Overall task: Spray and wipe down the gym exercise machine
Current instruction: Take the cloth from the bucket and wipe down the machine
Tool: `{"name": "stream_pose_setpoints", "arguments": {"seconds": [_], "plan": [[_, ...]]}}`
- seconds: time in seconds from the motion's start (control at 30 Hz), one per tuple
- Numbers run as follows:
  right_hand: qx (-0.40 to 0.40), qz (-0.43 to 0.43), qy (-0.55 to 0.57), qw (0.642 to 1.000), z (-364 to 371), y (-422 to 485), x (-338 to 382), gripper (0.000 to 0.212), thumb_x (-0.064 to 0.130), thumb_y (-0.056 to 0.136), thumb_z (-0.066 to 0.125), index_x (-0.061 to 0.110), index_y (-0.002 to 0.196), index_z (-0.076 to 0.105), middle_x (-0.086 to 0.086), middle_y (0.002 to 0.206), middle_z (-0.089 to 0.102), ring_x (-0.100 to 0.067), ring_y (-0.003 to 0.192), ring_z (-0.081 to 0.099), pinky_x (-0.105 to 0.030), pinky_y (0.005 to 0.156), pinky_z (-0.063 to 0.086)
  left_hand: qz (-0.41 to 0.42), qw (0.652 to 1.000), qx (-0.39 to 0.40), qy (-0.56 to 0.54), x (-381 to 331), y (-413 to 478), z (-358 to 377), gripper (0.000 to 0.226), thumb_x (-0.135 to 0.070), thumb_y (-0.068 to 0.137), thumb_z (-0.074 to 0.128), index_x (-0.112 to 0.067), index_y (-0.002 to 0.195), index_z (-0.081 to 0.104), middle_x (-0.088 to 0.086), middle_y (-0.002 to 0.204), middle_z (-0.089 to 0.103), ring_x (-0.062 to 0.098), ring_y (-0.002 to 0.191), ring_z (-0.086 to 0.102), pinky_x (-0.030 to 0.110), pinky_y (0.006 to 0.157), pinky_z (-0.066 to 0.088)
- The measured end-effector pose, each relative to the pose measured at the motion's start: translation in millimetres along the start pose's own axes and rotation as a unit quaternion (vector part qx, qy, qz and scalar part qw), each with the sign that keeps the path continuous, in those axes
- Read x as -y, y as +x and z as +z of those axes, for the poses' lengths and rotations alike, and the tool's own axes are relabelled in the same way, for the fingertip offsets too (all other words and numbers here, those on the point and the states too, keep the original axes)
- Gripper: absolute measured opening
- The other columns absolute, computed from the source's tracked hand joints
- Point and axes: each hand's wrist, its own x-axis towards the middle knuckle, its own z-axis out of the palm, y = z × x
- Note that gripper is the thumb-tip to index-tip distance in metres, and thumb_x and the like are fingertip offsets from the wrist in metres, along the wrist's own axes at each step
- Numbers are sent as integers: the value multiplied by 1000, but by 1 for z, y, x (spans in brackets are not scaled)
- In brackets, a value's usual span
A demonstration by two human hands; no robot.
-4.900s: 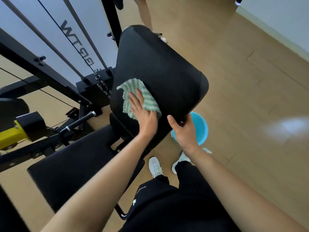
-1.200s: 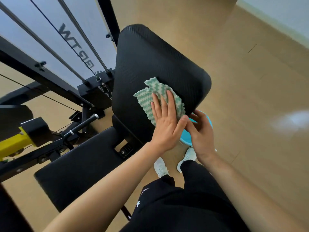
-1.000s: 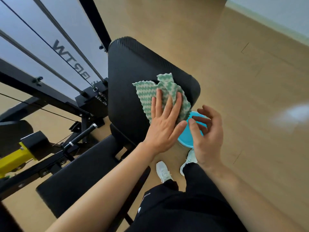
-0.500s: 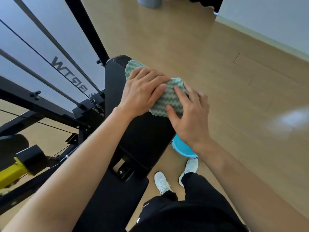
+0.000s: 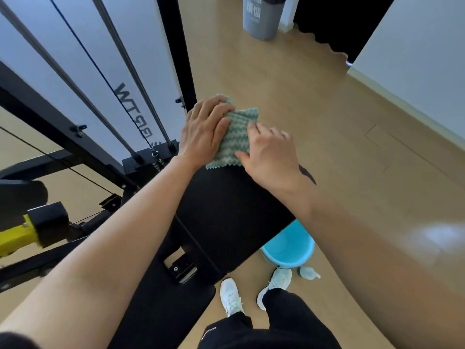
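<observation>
The machine's black backrest pad (image 5: 226,210) tilts up in front of me, with the black seat pad (image 5: 156,306) below it. A green-and-white zigzag cloth (image 5: 235,139) is draped over the backrest's top edge. My left hand (image 5: 206,129) holds the cloth's left part, fingers curled over the edge. My right hand (image 5: 271,154) presses on the cloth's right part with thumb and fingers spread; its fingertips are blurred. A white spray bottle (image 5: 308,273) lies on the floor beside my right shoe.
A blue bucket (image 5: 289,248) stands on the wooden floor under the backrest's right side. The black frame, guide rods and cable (image 5: 141,91) rise at left, with a yellow part (image 5: 17,238) low at left. A grey bin (image 5: 261,16) stands far back.
Both hands carried the cloth from the backrest's face up to its top edge. My right hand left the pad's lower side and joined the left on the cloth. The view tilted up.
</observation>
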Motion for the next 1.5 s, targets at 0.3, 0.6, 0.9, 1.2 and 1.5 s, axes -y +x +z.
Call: {"name": "stream_pose_setpoints", "arguments": {"seconds": [0.3, 0.6, 0.9, 1.2, 1.5], "plan": [[38, -27, -26, 999, 5, 51, 28, 88, 54, 99, 55, 12, 163, 12, -8, 168, 25, -35, 145, 38, -47, 118, 33, -149, 973, 24, -174, 28, -24, 11, 47, -47, 110, 29, -37, 157, 26, 1, 149, 51, 20, 119, 60, 35, 87, 49], [46, -185, -325, 926, 61, 31, 81, 81, 59, 102, 31, 19, 164, -3, -12, 171, -15, -49, 153, -18, -66, 121, -9, -304, 919, 99, -232, 70, -125, 35, 45, -54, 108, 34, -38, 150, 36, -17, 132, 60, 19, 118, 63, 41, 94, 49], [111, -263, -366, 886, 138, -8, 100, 82, 58, 102, 37, 17, 164, 2, -16, 170, -16, -48, 153, -20, -67, 121, -11, -391, 890, 114, -207, 104, -223, 48, 58, -43, 105, 51, -33, 159, 34, -2, 162, 41, 19, 148, 38, 39, 120, 33], [76, -274, -335, 898, 147, -33, 84, 78, 49, 102, 44, 12, 163, 14, -13, 172, 2, -41, 157, -5, -61, 123, -8, -333, 910, 115, -219, 64, -214, 86, 76, -66, 101, 33, -53, 155, -18, -1, 169, -29, 28, 155, -28, 59, 126, -8], [76, -271, -379, 881, 157, -14, 106, 81, 55, 102, 38, 12, 164, 6, -14, 172, -5, -41, 157, -11, -61, 125, -6, -423, 852, 120, -285, 94, -210, 84, 97, -87, 85, 40, -45, 160, -7, 6, 174, -5, 31, 159, -11, 66, 125, 5]]}}
